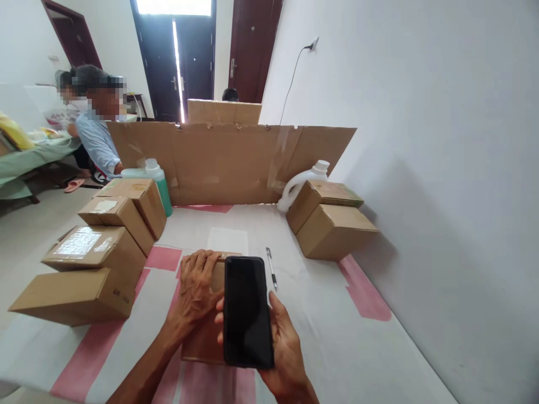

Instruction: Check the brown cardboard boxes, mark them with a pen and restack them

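Note:
My right hand [288, 348] is wrapped round a black smartphone [247, 308], its dark screen facing up towards me. The thumb is on the phone's right edge, and fingertips show at its left edge. My left hand [197, 286] lies on top of a brown cardboard box [202, 336], fingers stretched towards its far edge. The phone is above the box's right part and hides much of it. A black-and-white pen [272, 268] lies on the table just right of the phone. Beyond the box is a white paper sheet [228, 239].
Several cardboard boxes [71, 294] line the table's left side; two cardboard boxes [337, 230] stand at right. A green-liquid bottle [162, 188] and a white jug [301, 182] stand before an upright cardboard panel [227, 163]. A person [95, 129] sits beyond at left. The wall [455, 185] borders the right side.

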The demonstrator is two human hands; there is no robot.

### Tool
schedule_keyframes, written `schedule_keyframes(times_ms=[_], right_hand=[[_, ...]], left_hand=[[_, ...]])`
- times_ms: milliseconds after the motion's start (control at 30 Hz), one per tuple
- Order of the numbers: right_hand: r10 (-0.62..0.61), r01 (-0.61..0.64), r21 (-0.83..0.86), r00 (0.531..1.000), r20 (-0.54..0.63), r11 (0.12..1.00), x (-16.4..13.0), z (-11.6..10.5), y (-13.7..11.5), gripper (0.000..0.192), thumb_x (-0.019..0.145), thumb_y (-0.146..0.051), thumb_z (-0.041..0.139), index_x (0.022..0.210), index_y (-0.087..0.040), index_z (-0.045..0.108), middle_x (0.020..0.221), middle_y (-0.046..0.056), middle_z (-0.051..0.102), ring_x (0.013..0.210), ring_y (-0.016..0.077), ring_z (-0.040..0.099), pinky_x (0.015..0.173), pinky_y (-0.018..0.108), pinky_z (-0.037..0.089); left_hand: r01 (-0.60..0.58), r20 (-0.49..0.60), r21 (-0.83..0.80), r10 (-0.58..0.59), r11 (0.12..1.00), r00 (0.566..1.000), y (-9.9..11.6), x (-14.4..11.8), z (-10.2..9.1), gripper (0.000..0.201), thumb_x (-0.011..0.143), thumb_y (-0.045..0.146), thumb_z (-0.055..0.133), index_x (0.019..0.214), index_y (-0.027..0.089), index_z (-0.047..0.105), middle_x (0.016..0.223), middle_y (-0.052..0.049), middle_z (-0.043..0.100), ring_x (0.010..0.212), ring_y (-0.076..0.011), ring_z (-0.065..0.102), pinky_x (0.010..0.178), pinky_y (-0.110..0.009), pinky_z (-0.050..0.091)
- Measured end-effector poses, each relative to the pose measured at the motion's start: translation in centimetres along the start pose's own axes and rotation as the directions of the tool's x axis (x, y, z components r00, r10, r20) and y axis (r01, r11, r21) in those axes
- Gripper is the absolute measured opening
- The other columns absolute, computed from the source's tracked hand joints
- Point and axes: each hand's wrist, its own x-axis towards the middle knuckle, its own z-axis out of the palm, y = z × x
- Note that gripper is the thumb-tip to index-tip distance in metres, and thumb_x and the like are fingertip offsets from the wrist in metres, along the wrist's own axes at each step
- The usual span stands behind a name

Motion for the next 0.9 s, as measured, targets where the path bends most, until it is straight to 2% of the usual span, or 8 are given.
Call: schedule_keyframes(times_ms=[133, 400, 633, 900], right_hand=[[0.077, -0.077, 0.001, 0.996, 0.048, 0.997, 1.0, 0.8, 0.5, 0.058, 0.093, -0.058, 0.053, 0.111, -0.009, 0.077, 0.098, 0.018, 0.079, 0.084, 0.0308, 0.076, 0.08, 0.046, 0.059], [0.11, -0.115, 0.042, 0.987, 0.116, 0.992, 1.0, 1.3, 0.3, 0.059, 0.092, -0.06, 0.051, 0.108, -0.01, 0.078, 0.094, 0.018, 0.079, 0.088, 0.0323, 0.075, 0.083, 0.047, 0.059], [0.02, -0.024, 0.084, 0.998, 0.051, 0.996, 0.8, 1.4, 0.3, 0.05, 0.094, -0.056, 0.058, 0.109, -0.014, 0.078, 0.101, 0.015, 0.079, 0.094, 0.0307, 0.074, 0.087, 0.047, 0.059], [0.069, -0.07, 0.12, 0.998, 0.009, 0.99, 0.7, 1.3, 0.3, 0.047, 0.09, -0.055, 0.064, 0.113, -0.015, 0.077, 0.102, 0.014, 0.079, 0.098, 0.0328, 0.074, 0.087, 0.051, 0.059]], left_hand=[[0.009, 0.001, 0.037, -0.009, 0.999, 1.0, 0.2, 0.4, -0.1, 0.035, 0.094, 0.011, 0.049, 0.125, 0.022, 0.062, 0.117, -0.01, 0.066, 0.11, -0.0294, 0.057, 0.095, -0.043, 0.042], [0.014, 0.016, 0.069, -0.015, 0.998, 1.0, 0.4, 0.9, -0.1, 0.037, 0.095, 0.009, 0.044, 0.123, 0.022, 0.066, 0.117, -0.011, 0.067, 0.109, -0.0296, 0.058, 0.092, -0.043, 0.043], [0.03, 0.05, 0.025, -0.032, 0.999, 0.998, 0.2, 0.5, -0.2, 0.036, 0.093, 0.006, 0.048, 0.124, 0.019, 0.062, 0.121, -0.012, 0.065, 0.111, -0.0293, 0.057, 0.097, -0.043, 0.042], [0.013, 0.01, 0.084, -0.014, 0.996, 1.0, 0.1, 0.4, -0.1, 0.037, 0.094, 0.005, 0.044, 0.124, 0.02, 0.061, 0.118, -0.011, 0.067, 0.109, -0.0286, 0.059, 0.095, -0.041, 0.043]])
